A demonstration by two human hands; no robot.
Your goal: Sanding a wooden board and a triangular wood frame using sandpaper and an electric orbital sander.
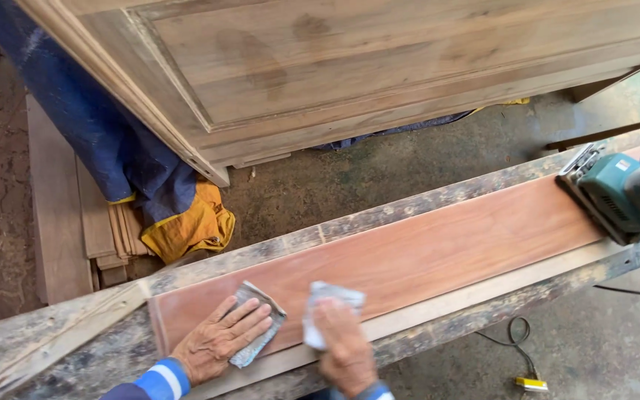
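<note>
Nearest the camera, both hands press down on a reddish board [409, 255] lying lengthwise on a worn, dusty workbench [53, 337]. Left hand [220, 341], w/ a blue-and-white striped cuff at the wrist, lies flat, fingers spread over a grey sanding block [261, 326] near the board's near-left end. Right hand [344, 344] is just beside it, fingers curled down onto a crumpled piece of sandpaper [331, 304], pinning it to the board's front edge. The two hands are close but apart.

Below the bench at right, a black cord [516, 341] trails on the concrete floor [601, 348], w/ a small yellow item at its end.

Further along, at the board's far-right end, a teal power sander [620, 192] rests on the board, its flat pad down.

Beyond the bench: a yellow and blue cloth [179, 215] bunched on the floor, thin wood slats [109, 237] stacked beside it at left. Farthest back, a big pale wooden door panel [379, 59] w/ a raised frame leans over the blue cloth.
</note>
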